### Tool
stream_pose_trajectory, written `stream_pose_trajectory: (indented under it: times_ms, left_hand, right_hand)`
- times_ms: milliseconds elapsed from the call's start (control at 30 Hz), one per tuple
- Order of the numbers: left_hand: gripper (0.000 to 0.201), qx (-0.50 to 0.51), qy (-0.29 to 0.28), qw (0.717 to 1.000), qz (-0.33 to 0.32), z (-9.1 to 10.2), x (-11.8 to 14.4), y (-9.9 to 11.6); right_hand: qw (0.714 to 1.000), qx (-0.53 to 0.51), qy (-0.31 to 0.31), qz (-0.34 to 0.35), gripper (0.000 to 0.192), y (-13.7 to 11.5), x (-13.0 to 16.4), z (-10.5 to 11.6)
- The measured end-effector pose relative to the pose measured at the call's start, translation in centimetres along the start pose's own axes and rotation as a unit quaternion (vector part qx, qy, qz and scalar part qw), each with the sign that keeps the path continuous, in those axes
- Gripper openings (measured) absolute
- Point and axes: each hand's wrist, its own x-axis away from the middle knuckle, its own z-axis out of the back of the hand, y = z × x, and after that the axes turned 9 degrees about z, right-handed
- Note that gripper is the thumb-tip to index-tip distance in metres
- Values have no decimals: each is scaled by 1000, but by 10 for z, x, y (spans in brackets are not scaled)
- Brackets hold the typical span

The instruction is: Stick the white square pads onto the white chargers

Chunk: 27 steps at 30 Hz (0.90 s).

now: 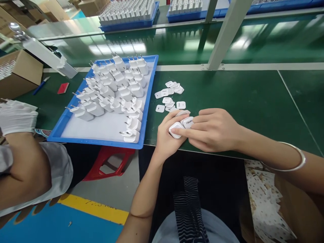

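Observation:
My left hand (168, 136) is wrapped round white plug chargers near the bench's front edge. Two show in it: a nearer charger (176, 129) with a blank-looking face, and another charger (187, 122) with dark lettering. A white end plate (182, 113) lies by the left fingers. My right hand (215, 130) is closed against these chargers, its index finger pressed on the nearer one; its thumb is largely hidden. Just beyond the hands, several loose white end plates (167, 100) lie in small piles, some with a slot and lettering.
A blue tray (144, 111) of white plug chargers, pins mostly up, stands at left. A co-worker's gloved hand (19, 118) is at far left, near a cardboard box (27, 72), a blue pen (41, 85) and a red pad (63, 88). A metal post (227, 33) rises behind.

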Motion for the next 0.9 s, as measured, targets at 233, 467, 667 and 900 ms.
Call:
stream_pose_trajectory:
  times_ms: [233, 467, 667, 900]
  left_hand:
    - [36, 5, 9, 1000, 7, 0, -1, 2]
    - [40, 1, -9, 999, -36, 3, 1, 5]
    - [35, 13, -34, 996, -78, 4, 2, 6]
    - [33, 29, -47, 995, -88, 4, 0, 5]
  right_hand:
    - [994, -15, 5, -105, 35, 7, 2, 1]
    - [917, -127, 197, -322, 36, 17, 4, 3]
    - [890, -147, 191, -388, 34, 27, 11, -14]
    - [885, -193, 199, -375, 34, 31, 16, -26]
